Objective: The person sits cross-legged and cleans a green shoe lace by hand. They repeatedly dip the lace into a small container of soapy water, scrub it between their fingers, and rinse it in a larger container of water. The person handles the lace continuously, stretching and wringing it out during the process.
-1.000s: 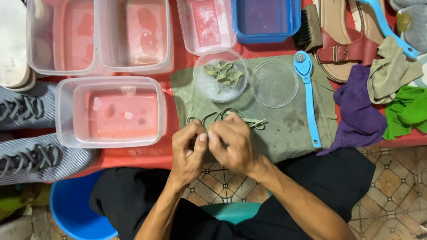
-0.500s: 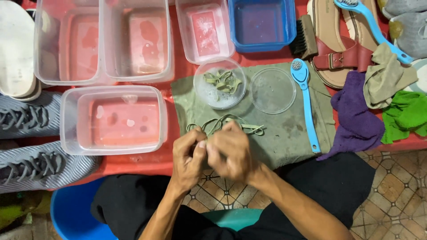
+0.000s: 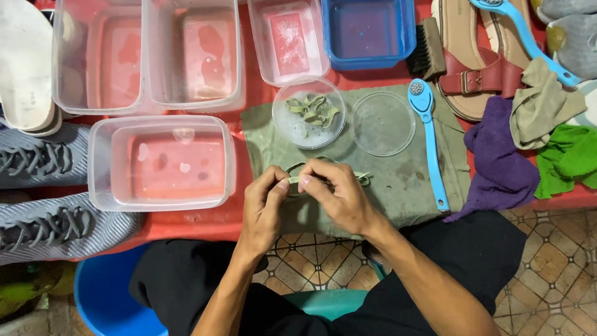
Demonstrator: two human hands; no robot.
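Head view, looking down: the red surface runs across in front of me, with an olive cloth spread on it before my lap; to my left sit clear plastic tubs, the nearest tub holding shallow water, and beside it two grey sneakers lie at the edge; farther off are a blue tub, a brown sandal and a purple rag; on the cloth a blue brush lies with its handle pointing toward me, next to a round lid and a round dish holding coiled green laces; my left hand and right hand meet over the near edge of the cloth, both grips pinched together on a green shoelace; the lace's long axis runs left to right between my fingertips, its loose end trailing right across the cloth beyond my right hand, so that hand is nearer the free length.
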